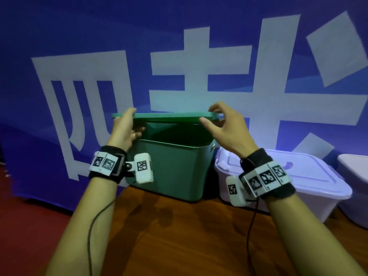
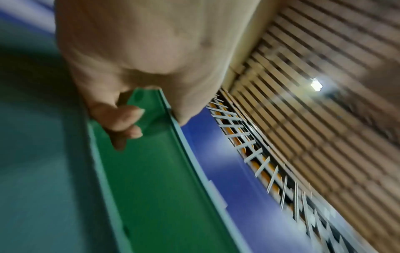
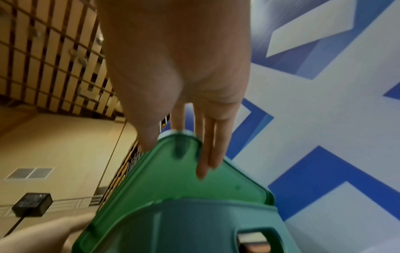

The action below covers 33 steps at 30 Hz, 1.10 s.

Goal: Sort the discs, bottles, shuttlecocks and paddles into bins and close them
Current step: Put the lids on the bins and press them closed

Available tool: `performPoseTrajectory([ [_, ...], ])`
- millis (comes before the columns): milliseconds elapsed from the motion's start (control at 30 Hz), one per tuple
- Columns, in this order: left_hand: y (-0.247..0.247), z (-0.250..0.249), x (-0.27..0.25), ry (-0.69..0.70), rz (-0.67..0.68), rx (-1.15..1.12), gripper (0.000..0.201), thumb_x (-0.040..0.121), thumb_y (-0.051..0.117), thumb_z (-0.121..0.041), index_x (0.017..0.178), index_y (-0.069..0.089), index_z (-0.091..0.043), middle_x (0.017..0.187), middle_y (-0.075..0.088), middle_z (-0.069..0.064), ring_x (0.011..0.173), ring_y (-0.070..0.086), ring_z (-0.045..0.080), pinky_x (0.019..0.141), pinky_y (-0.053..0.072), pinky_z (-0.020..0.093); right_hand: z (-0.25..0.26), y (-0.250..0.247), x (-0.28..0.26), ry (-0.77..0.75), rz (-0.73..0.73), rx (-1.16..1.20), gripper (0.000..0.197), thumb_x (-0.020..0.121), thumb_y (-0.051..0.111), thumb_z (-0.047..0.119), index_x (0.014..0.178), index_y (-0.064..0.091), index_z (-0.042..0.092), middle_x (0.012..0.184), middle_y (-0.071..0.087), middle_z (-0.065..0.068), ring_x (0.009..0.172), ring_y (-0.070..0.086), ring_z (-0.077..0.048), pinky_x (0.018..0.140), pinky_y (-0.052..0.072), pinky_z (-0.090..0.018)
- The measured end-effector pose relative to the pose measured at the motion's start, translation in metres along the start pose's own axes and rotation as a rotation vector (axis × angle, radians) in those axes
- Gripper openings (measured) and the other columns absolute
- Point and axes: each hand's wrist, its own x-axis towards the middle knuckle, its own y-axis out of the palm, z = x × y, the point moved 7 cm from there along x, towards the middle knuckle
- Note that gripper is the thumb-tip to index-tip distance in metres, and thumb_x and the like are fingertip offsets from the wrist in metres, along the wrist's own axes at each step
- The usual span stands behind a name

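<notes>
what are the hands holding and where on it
The green lid, above the open green bin. The left hand grips its left edge; the right hand is at its right corner, fingers straight against it.

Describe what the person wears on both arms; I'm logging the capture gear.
Both forearms are bare, with no sleeves. Each wrist carries a dark band: the left band and the right band. Each band holds white blocks printed with black square-pattern markers. A small white camera pod with its own marker sticks out from each band: left pod, right pod. A thin black cable trails along each forearm.
</notes>
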Motion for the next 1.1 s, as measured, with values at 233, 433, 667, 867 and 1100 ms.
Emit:
performPoseTrajectory([
  [233, -0.011, -0.017, -0.007, 0.293, -0.158, 0.631, 0.028, 0.099, 0.051, -0.034, 0.074, 0.054, -0.021, 0.070, 0.054, -0.004, 0.063, 0.053, 0.010, 0.048, 0.041, 0.020, 0.003, 0.006, -0.011, 0.021, 0.185, -0.020, 0.035, 0.084, 0.074, 0.049, 0.104, 0.078, 0.020, 0.096, 0.071, 0.011, 0.063, 0.067, -0.009, 0.057, 0.039, -0.003],
  [433, -0.022, -0.012, 0.005, 0.229, -0.176, 1.010, 0.047, 0.090, 0.046, -0.052, 0.098, 0.066, -0.012, 0.091, 0.063, 0.010, 0.075, 0.051, 0.019, 0.059, 0.036, 0.031, 0.007, -0.002, -0.017, 0.029, 0.243, -0.007, 0.033, 0.082, 0.077, 0.045, 0.105, 0.078, 0.022, 0.081, 0.065, 0.020, 0.059, 0.067, -0.007, 0.059, 0.045, -0.011],
  [667, -0.032, -0.009, 0.008, 0.173, -0.249, 1.167, 0.051, 0.091, 0.045, -0.053, 0.104, 0.066, -0.008, 0.091, 0.060, 0.007, 0.084, 0.057, 0.025, 0.070, 0.043, 0.037, 0.008, 0.020, -0.027, -0.030, 0.350, -0.065, 0.033, 0.076, 0.082, 0.044, 0.103, 0.079, 0.026, 0.101, 0.069, 0.012, 0.082, 0.058, 0.000, 0.079, 0.040, -0.019],
  [867, -0.038, -0.010, 0.008, 0.164, -0.299, 1.284, 0.051, 0.095, 0.043, -0.052, 0.114, 0.061, -0.007, 0.107, 0.064, 0.014, 0.099, 0.061, 0.032, 0.092, 0.052, 0.048, 0.004, 0.029, -0.032, -0.150, 0.394, -0.062, 0.034, 0.078, 0.081, 0.041, 0.106, 0.079, 0.023, 0.102, 0.068, 0.007, 0.073, 0.052, 0.014, 0.064, 0.035, -0.004],
  [1100, -0.023, -0.015, 0.015, 0.359, -0.241, 1.052, 0.048, 0.106, 0.028, -0.037, 0.111, 0.058, -0.001, 0.103, 0.060, 0.015, 0.077, 0.052, 0.017, 0.055, 0.037, 0.027, 0.003, 0.027, -0.032, -0.231, 0.327, -0.024, 0.030, 0.080, 0.080, 0.037, 0.104, 0.080, 0.019, 0.099, 0.068, 0.006, 0.070, 0.053, 0.009, 0.066, 0.037, -0.006],
])
